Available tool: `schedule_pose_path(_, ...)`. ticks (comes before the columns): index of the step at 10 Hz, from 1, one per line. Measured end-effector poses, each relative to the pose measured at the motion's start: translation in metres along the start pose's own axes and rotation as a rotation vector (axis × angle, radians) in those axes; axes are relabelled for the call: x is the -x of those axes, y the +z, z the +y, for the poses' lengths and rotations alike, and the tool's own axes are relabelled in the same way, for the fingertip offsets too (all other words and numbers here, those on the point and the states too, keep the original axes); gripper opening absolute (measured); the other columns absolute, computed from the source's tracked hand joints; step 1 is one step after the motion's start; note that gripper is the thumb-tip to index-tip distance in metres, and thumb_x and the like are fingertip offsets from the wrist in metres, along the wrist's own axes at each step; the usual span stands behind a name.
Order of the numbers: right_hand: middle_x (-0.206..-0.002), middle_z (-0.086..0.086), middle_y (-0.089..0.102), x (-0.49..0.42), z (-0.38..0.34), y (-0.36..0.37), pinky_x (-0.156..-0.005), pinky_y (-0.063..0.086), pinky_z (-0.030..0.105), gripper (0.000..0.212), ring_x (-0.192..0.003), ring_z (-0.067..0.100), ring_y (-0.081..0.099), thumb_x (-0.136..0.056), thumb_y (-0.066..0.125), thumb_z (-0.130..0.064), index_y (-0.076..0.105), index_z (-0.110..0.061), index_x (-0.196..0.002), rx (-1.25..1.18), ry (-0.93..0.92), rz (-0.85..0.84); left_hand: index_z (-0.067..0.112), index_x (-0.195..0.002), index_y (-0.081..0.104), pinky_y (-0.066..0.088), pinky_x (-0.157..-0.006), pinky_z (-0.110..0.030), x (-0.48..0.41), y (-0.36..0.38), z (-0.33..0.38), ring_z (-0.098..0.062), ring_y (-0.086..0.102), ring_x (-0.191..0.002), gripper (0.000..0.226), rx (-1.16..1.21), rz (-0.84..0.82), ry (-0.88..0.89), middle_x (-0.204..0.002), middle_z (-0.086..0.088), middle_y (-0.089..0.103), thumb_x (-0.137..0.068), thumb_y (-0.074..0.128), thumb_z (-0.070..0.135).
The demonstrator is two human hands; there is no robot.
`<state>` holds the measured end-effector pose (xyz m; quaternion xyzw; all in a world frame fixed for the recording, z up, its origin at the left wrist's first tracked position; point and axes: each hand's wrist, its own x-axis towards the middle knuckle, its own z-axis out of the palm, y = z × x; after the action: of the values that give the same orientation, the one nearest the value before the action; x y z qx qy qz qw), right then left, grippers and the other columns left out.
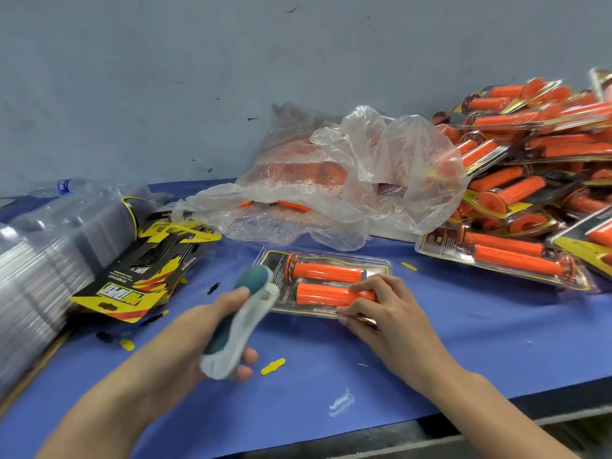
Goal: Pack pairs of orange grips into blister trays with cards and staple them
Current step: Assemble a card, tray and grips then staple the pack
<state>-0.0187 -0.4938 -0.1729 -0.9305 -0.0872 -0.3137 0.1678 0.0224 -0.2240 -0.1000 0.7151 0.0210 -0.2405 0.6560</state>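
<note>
A clear blister pack (pixel 326 286) lies flat on the blue table cover (pixel 463 342), just above the middle of the view, with two orange grips (pixel 328 283) side by side on a printed card inside it. The right hand (pixel 387 313) rests on the pack's right end, fingers curled down: fingertips (pixel 357 288) on the nearer grip, thumb pinching the pack's near edge. The left hand (pixel 202 332), at about 8 o'clock from the pack, is closed around a teal and grey stapler (pixel 245 319), whose nose points up toward the pack's left end; motion blur hides whether it touches the pack.

At 9 o'clock from the pack lies a loose heap of black and yellow cards (pixel 145 273), and beyond it, at the left edge, a stack of empty clear trays (pixel 49 256). At 12 o'clock sits a crumpled clear plastic bag (pixel 347 180) with orange grips showing through. At 2 o'clock a large pile of finished packs (pixel 530 180) fills the right side. Small yellow and black paper scraps (pixel 272 366) dot the cover.
</note>
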Motion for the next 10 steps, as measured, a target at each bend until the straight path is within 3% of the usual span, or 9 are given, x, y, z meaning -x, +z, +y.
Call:
schedule_pose_path(1, -0.11, -0.006, 0.063, 0.001, 0.0, 0.001, -0.089, 0.05, 0.039, 0.015, -0.109, 0.026, 0.052, -0.085, 0.07, -0.038, 0.07, -0.024, -0.084, -0.009, 0.002, 0.007, 0.014, -0.106, 0.072, 0.049, -0.045, -0.029, 0.005, 0.024, -0.008, -0.027, 0.058, -0.055, 0.053, -0.02, -0.285, -0.1, -0.083, -0.019, 0.065, -0.071, 0.068, 0.054)
schedule_pose_path(2, -0.11, -0.005, 0.063, 0.001, -0.001, 0.0, -0.089, 0.05, 0.039, 0.016, -0.108, 0.027, 0.054, -0.084, 0.069, -0.04, 0.069, -0.024, -0.082, 0.022, -0.023, 0.006, 0.018, -0.106, 0.072, 0.047, -0.043, -0.027, -0.003, 0.038, -0.018, -0.024, 0.056, -0.055, 0.054, 0.004, -0.352, -0.123, -0.082, -0.015, 0.063, -0.072, 0.074, 0.06)
schedule_pose_path(3, -0.109, -0.004, 0.063, 0.0, -0.001, 0.0, -0.089, 0.05, 0.04, 0.016, -0.107, 0.028, 0.054, -0.084, 0.071, -0.038, 0.069, -0.022, -0.082, 0.012, 0.0, 0.012, 0.011, -0.115, 0.067, 0.049, -0.053, -0.032, -0.009, 0.038, -0.02, -0.029, 0.058, -0.064, 0.078, -0.068, -0.3, -0.142, -0.087, -0.017, 0.063, -0.069, 0.07, 0.074)
schedule_pose_path(4, -0.11, -0.004, 0.063, 0.0, -0.001, 0.0, -0.088, 0.05, 0.041, 0.017, -0.108, 0.028, 0.054, -0.085, 0.071, -0.039, 0.07, -0.022, -0.083, 0.015, 0.009, 0.011, 0.009, -0.121, 0.064, 0.049, -0.069, -0.042, -0.011, 0.036, -0.025, -0.036, 0.059, -0.079, 0.087, -0.098, -0.282, -0.169, -0.095, -0.023, 0.063, -0.07, 0.067, 0.078)
schedule_pose_path(5, -0.11, -0.004, 0.063, 0.001, -0.002, 0.0, -0.088, 0.05, 0.041, 0.016, -0.108, 0.028, 0.054, -0.086, 0.07, -0.04, 0.071, -0.024, -0.085, 0.026, 0.011, 0.011, 0.003, -0.12, 0.064, 0.051, -0.07, -0.041, -0.012, 0.045, -0.023, -0.035, 0.062, -0.079, 0.094, -0.103, -0.308, -0.226, -0.092, -0.02, 0.066, -0.065, 0.069, 0.08)
schedule_pose_path(6, -0.11, -0.004, 0.064, 0.002, -0.002, 0.0, -0.089, 0.05, 0.042, 0.011, -0.108, 0.029, 0.055, -0.085, 0.072, -0.039, 0.072, -0.028, -0.085, 0.001, 0.001, 0.02, -0.001, -0.12, 0.063, 0.053, -0.064, -0.036, -0.015, 0.053, -0.027, -0.034, 0.064, -0.077, 0.092, -0.053, -0.318, -0.174, -0.086, -0.018, 0.067, -0.07, 0.069, 0.076)
schedule_pose_path(8, -0.11, -0.006, 0.063, 0.002, -0.001, 0.0, -0.089, 0.05, 0.041, 0.013, -0.109, 0.028, 0.054, -0.086, 0.066, -0.042, 0.073, -0.031, -0.087, -0.011, 0.0, 0.021, 0.009, -0.118, 0.063, 0.05, -0.048, -0.03, -0.016, 0.071, -0.021, -0.027, 0.06, -0.058, 0.057, 0.007, -0.312, -0.14, -0.087, -0.019, 0.069, -0.085, 0.06, 0.056)
schedule_pose_path(10, -0.109, -0.004, 0.065, 0.002, -0.001, 0.0, -0.089, 0.05, 0.042, 0.017, -0.107, 0.031, 0.056, -0.086, 0.063, -0.042, 0.074, -0.03, -0.085, -0.006, -0.011, 0.032, 0.011, -0.108, 0.065, 0.043, -0.044, -0.026, -0.023, 0.077, -0.017, -0.022, 0.051, -0.053, 0.056, 0.057, -0.279, -0.131, -0.078, -0.013, 0.059, -0.081, 0.063, 0.061)
